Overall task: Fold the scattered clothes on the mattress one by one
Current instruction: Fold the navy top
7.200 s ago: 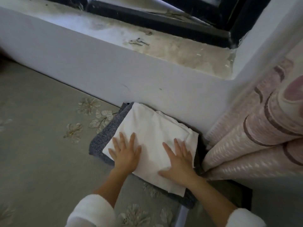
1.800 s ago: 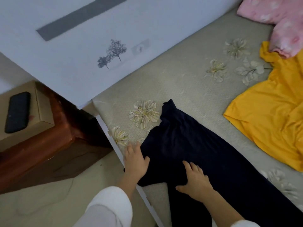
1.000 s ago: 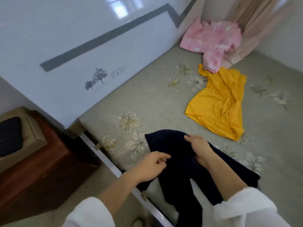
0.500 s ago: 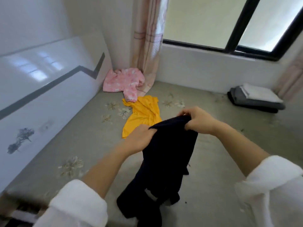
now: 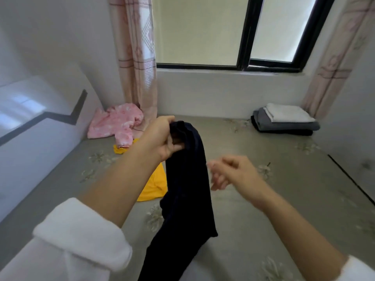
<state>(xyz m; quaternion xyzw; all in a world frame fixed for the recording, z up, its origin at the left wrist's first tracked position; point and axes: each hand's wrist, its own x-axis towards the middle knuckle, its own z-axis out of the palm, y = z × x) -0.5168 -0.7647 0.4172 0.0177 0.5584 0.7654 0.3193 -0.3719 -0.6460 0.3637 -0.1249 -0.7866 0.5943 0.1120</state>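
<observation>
My left hand (image 5: 162,136) grips the top end of a dark navy garment (image 5: 188,187), which hangs down in front of me over the grey flowered mattress (image 5: 284,189). To its right, my right hand (image 5: 229,173) is off the cloth, its fingers loosely curled around nothing; it looks blurred. A yellow garment (image 5: 154,185) lies spread on the mattress behind my left forearm, partly hidden. Crumpled in the far left corner is a pink garment (image 5: 115,124). Folded clothes form a stack (image 5: 284,120), white on grey on black, in the far right corner.
A white headboard (image 5: 34,128) with a dark stripe runs along the left side. The window wall (image 5: 223,94) and pink curtains (image 5: 138,57) close the far end. The mattress's right edge (image 5: 353,187) meets a dark gap beside the right wall.
My right hand has let go of the navy garment and dropped to the right. My left hand has lifted the bunched top end higher, and my view has tilted up toward the window.
</observation>
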